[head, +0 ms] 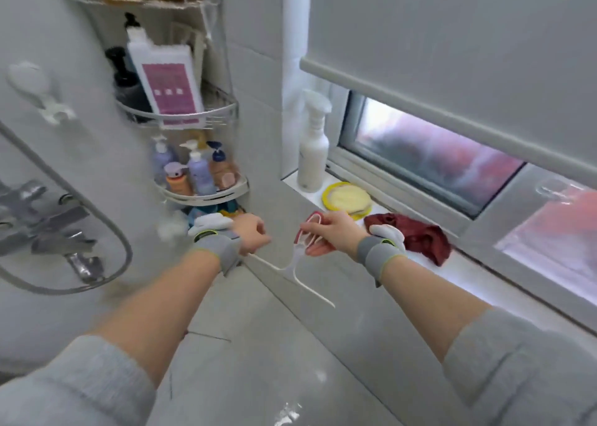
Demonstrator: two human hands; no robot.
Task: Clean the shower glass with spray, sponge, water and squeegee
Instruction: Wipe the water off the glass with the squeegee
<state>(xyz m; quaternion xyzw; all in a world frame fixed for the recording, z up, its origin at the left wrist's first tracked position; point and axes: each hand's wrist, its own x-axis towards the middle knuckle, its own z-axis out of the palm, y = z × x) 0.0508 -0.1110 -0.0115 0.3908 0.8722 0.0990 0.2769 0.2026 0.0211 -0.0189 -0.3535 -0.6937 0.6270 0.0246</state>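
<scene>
Two hands held the white squeegee (295,265) nearest me: left hand (250,235) gripped its blade end, right hand (329,235) pinched the looped handle. Beyond, sponge (347,199), red cloth (416,236) and spray bottle (313,148) sat on the sill (484,283). I judged squeegeeing pending.

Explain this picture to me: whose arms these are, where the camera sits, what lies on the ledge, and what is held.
One camera, worn on a person's head, looks down at their own bare arms; no machine here. On the window ledge stand a white spray bottle, a round yellow sponge and a crumpled dark red cloth. The right hand pinches the loop handle of a thin white squeegee-like tool. The left hand curls near its other end; its grip is hidden.
</scene>
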